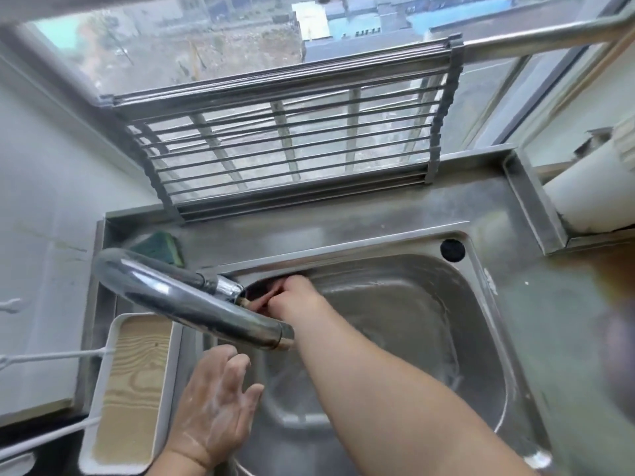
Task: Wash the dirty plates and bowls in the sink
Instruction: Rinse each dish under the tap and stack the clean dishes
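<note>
So there's one steel sink (395, 324), one chrome tap (178, 297), one green sponge (165, 247), one roll-up drying rack (292, 146) leaning against the window, and one white tray with a wood-grain bottom (132, 389) on the bench left of the sink. Two hands in the shot. Left hand (214, 403) is soapy, fingers spread and relaxed, holding nothing, hovering over the left edge of the sink. Right hand (292, 298) reaches across to the far left corner of the basin by the tap's base, fingers curled down around something there, but I honestly can't tell what it's gripping, since the tap blocks part of it. The tap's long spout runs from upper left toward lower right, nozzle pointing over the basin. No plates or bowls visible that I can make out; the basin looks wet and blurry. Right edge is smeared.
</note>
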The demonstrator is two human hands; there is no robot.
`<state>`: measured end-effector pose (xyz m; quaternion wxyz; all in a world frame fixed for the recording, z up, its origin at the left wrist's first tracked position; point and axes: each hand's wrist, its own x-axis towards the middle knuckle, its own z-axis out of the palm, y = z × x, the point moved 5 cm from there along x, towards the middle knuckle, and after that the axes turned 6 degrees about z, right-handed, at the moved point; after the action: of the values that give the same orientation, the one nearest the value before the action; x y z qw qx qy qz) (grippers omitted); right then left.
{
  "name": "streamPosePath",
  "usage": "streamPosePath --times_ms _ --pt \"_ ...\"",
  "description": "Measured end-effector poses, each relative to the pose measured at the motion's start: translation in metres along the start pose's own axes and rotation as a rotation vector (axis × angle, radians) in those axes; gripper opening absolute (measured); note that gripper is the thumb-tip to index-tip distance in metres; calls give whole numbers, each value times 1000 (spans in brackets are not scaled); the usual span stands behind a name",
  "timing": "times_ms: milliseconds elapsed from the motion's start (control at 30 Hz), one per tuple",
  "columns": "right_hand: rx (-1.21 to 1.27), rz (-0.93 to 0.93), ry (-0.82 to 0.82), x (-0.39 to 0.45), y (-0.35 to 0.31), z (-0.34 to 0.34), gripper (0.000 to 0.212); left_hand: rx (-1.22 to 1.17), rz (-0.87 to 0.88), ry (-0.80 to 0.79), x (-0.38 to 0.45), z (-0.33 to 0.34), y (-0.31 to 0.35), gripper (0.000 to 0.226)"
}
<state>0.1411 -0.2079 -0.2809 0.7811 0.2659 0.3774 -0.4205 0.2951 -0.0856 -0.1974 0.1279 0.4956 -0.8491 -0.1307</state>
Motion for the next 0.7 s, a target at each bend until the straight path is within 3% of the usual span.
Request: streamPosePath --times_ms 100,133,200,233,267,333,400,433,467,533,567,633,700 --pt "-25 -64 376 -58 -62 -8 29 -5 8 0 2 -1 3 40" --pt "-52 -124 411 -80 -92 -20 30 2 2 -4 2 0 2 40" --pt "-96 -318 393 -100 -146 -62 38 6 5 -7 0 -1 2 41" --pt "-49 -291 363 -104 -157 -75 47 9 10 2 1 -1 3 41" --pt "-22 -284 434 -106 -163 -93 50 8 8 3 1 -2 3 41" --pt "-105 -295 441 -123 -146 -105 44 1 14 8 3 -4 4 41" --pt "-247 -262 330 -142 -106 -102 23 -5 19 11 3 -4 4 41" --pt "-338 -257 254 -142 -91 -97 26 -1 8 6 3 -4 2 41" --pt "-504 -187 187 -136 -71 -85 35 2 -5 -1 1 -4 2 42" --pt "-1176 -245 141 -112 -61 -56 42 24 0 13 1 -4 3 46" --pt "-1621 -307 39 -98 -46 -28 34 41 4 23 2 -5 3 49" --pt "-2412 -576 -359 -81 -8 19 14 62 -7 39 4 -7 5 53" --pt "-2817 -744 -623 -66 22 40 23 89 -26 38 2 -6 5 55"
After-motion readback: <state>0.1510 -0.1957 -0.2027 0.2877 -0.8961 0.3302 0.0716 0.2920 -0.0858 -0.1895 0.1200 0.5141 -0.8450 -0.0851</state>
